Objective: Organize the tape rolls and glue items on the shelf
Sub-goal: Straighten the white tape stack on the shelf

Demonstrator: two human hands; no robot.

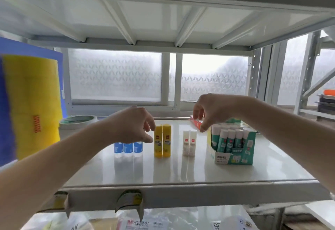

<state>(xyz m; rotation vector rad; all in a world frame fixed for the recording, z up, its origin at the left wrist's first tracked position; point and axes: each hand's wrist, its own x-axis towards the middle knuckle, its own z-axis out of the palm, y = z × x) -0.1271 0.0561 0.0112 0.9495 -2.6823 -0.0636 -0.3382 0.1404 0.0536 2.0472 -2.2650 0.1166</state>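
On the white shelf [181,173] stand three blue-labelled glue bottles [128,149], two yellow glue sticks [162,141] and two white glue sticks [189,142], all upright in a row. My left hand [134,125] hovers over the blue bottles, fingers loosely curled, just left of the yellow sticks and holding nothing. My right hand [211,111] hangs above and right of the white sticks, fingers drooping, empty. A teal display box of glue sticks [233,144] sits at the right. A white tape roll [78,121] lies flat at the back left.
A tall stack of yellow tape rolls [34,106] in blue packaging fills the left edge. A red box [195,122] lies behind my right hand. The upper shelf's underside is close overhead. Packages and bags lie on the lower shelf [145,224].
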